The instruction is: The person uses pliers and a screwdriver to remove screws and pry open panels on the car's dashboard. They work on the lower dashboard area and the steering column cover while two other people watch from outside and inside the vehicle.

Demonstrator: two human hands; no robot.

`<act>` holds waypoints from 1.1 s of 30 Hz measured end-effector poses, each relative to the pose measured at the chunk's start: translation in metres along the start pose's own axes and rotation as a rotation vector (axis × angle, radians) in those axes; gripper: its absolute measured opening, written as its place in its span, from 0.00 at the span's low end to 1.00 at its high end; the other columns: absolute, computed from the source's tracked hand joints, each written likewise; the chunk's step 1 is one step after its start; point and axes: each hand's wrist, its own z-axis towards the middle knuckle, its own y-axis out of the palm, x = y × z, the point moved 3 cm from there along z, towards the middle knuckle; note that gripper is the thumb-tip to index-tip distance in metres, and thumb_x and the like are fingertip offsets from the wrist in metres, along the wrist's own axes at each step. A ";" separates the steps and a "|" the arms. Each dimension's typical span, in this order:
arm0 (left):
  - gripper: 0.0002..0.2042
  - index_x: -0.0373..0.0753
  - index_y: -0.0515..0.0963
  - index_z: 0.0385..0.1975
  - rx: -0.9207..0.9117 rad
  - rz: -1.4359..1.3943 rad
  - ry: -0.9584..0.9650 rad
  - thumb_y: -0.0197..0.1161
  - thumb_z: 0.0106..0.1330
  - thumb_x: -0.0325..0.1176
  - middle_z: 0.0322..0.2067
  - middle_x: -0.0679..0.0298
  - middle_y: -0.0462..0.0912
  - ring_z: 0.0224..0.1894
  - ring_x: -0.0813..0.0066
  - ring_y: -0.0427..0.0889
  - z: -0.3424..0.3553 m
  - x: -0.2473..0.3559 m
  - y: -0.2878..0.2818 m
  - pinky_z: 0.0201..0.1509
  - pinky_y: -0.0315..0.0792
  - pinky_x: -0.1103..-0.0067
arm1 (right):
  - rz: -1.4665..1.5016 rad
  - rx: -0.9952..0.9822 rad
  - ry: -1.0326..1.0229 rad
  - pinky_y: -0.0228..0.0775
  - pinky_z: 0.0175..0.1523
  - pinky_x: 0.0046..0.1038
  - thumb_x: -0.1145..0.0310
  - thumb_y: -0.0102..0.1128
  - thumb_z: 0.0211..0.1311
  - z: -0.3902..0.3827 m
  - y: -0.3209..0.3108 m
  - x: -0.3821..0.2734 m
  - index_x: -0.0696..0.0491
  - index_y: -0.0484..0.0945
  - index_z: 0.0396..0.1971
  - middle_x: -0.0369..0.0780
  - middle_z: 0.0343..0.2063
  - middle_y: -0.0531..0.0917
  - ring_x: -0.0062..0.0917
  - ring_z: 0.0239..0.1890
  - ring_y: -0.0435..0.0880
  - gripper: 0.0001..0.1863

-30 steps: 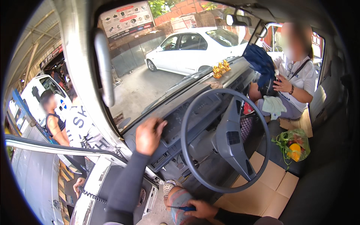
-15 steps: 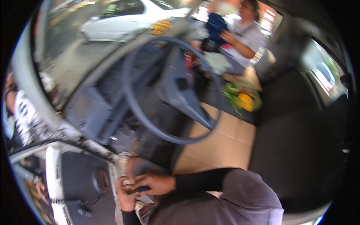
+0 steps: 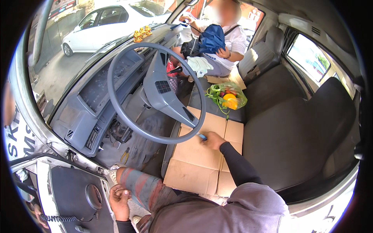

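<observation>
My right hand is closed around a small blue-handled tool, just below the steering wheel rim and over a flattened cardboard sheet on the seat. The tool's far end looks thin; its exact kind does not show. Near the open door, my left hand is raised beside my leg with its fingers curled and thumb and finger pinched. Whatever is between them, if anything, is too small to make out. The grey steering wheel stands in front of me.
A co-worker in the far seat holds a folded blue umbrella. A clear bag of vegetables lies beyond the cardboard. Yellow-handled pliers rest on the floor. Gold figurines stand on the dashboard. The door panel borders my left.
My hands were together around the blue tool near the door. They have parted: my right hand has carried the tool rightward over the cardboard. My left stays near the door.
</observation>
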 end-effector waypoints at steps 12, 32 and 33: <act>0.09 0.34 0.77 0.51 0.276 0.072 0.058 0.67 0.76 0.26 0.32 0.65 0.86 0.32 0.82 0.81 0.008 0.010 -0.069 0.39 0.76 0.82 | 1.438 0.541 0.485 0.84 0.35 0.37 0.65 0.55 0.81 0.011 -0.032 0.023 0.55 0.70 0.48 0.41 0.30 0.79 0.35 0.29 0.86 0.09; 0.12 0.33 0.76 0.54 0.341 0.350 0.619 0.67 0.76 0.25 0.33 0.64 0.83 0.36 0.78 0.79 0.070 0.194 -0.023 0.44 0.75 0.80 | 1.172 1.224 -0.234 0.68 0.26 0.20 0.64 0.51 0.81 0.048 -0.148 -0.070 0.54 0.76 0.67 0.34 0.30 0.80 0.15 0.24 0.75 0.21; 0.12 0.33 0.76 0.55 0.304 0.313 0.613 0.66 0.76 0.23 0.34 0.64 0.84 0.36 0.79 0.79 0.079 0.186 -0.019 0.44 0.76 0.79 | 0.948 1.069 -0.263 0.67 0.26 0.20 0.66 0.51 0.79 0.023 -0.173 -0.100 0.55 0.75 0.68 0.34 0.30 0.80 0.14 0.24 0.74 0.22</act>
